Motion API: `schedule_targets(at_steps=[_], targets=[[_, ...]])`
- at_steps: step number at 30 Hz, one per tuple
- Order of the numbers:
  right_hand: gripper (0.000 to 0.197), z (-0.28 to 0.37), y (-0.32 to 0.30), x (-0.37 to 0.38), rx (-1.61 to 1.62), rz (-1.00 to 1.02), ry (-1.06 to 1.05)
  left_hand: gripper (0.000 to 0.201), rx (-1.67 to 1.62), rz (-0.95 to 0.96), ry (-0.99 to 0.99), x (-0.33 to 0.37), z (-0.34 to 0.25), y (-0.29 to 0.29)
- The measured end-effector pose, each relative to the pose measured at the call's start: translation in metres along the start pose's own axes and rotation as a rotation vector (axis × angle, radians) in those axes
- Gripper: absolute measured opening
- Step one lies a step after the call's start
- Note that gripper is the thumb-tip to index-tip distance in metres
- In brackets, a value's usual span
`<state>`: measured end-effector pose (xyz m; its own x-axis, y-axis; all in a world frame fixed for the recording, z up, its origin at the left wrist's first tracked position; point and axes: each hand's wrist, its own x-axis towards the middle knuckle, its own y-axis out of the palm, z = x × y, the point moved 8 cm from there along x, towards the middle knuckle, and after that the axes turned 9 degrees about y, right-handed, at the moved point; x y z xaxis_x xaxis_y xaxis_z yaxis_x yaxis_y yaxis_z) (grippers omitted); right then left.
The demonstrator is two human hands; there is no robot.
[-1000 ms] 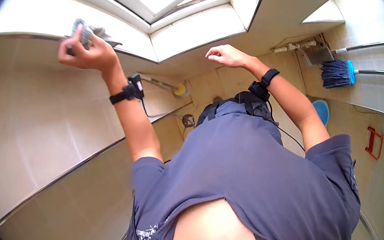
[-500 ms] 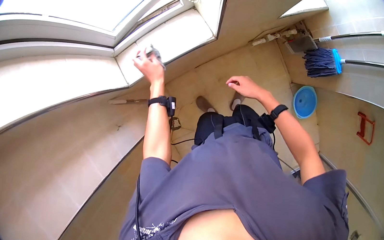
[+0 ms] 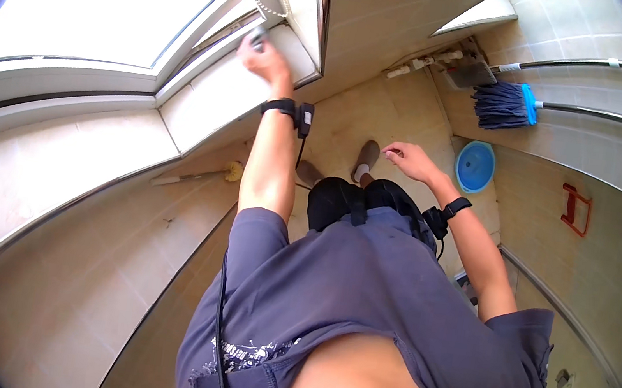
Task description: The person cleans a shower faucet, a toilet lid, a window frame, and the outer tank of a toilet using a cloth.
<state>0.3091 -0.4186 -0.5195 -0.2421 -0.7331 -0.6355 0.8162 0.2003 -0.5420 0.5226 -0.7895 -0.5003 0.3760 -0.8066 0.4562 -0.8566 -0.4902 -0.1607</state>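
Tiled window sill (image 3: pixel 212 106) under left hand (image 3: pixel 267 64), which grips blurred grey cloth (image 3: pixel 258 36) at its fingertips. Right hand (image 3: pixel 411 162) loosely half-open, blue basin (image 3: pixel 475 167) right of it, mop (image 3: pixel 503 107) farther up-right.

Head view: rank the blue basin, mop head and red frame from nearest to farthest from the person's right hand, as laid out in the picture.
1. Blue basin: just right of the right hand.
2. Mop head: above the basin, up and right.
3. Red frame: farther right, beyond the basin.
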Motion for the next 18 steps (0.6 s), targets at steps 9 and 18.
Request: schedule_targets(at_steps=[9, 18], targets=[[0.034, 0.029, -0.004, 0.004, -0.088, 0.02, -0.038, 0.033, -0.001, 0.086, -0.032, 0.015, 0.013, -0.024], [0.047, 0.146, 0.054, 0.049, 0.087, 0.042, -0.346, 0.027, 0.065, 0.109, -0.153, 0.063, 0.073, -0.167]])
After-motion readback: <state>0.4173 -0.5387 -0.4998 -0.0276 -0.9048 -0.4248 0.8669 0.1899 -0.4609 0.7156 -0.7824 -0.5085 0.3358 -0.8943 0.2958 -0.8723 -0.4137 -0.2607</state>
